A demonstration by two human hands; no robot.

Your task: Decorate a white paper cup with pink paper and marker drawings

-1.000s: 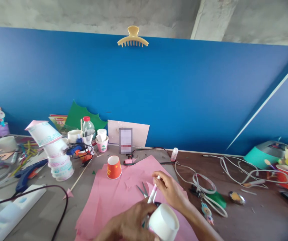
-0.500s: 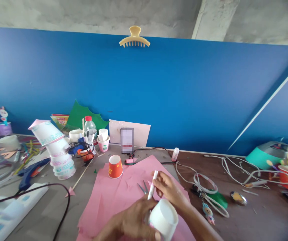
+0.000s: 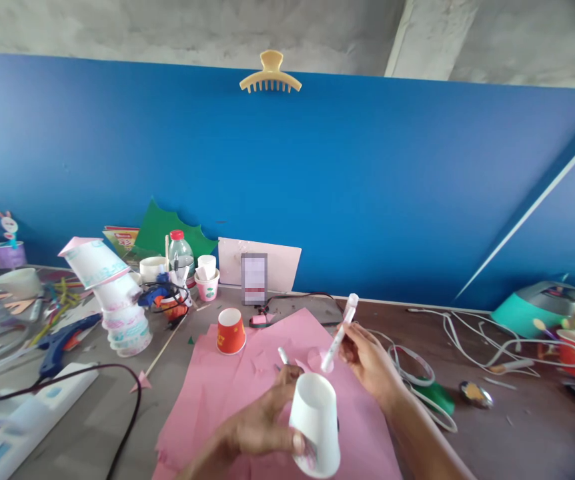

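My left hand (image 3: pixel 272 420) is closed around a white paper cup (image 3: pixel 315 423), its thumb pressed on the lower side. The cup stands tilted over pink paper (image 3: pixel 217 407), with its broad end toward me. A small white piece (image 3: pixel 282 355), perhaps a pen cap, pokes out by the left fingers. Between the fingers of my right hand (image 3: pixel 365 357) is a white marker pen (image 3: pixel 336 347), slanting down toward the cup but apart from it. A faint pink round piece shows behind the pen's lower end. The scissors' blades are mostly hidden now.
A red paper cup (image 3: pixel 231 331) stands upside down on the pink paper. To the left are a leaning stack of cups (image 3: pixel 122 300), a blue glue gun (image 3: pixel 60 347) and a power strip (image 3: pixel 42 423). White cables (image 3: pixel 467 333) lie right.
My right hand has moved away from the left hand, up and to the right, with the marker pen. The cup has turned more upright and shifted slightly left.
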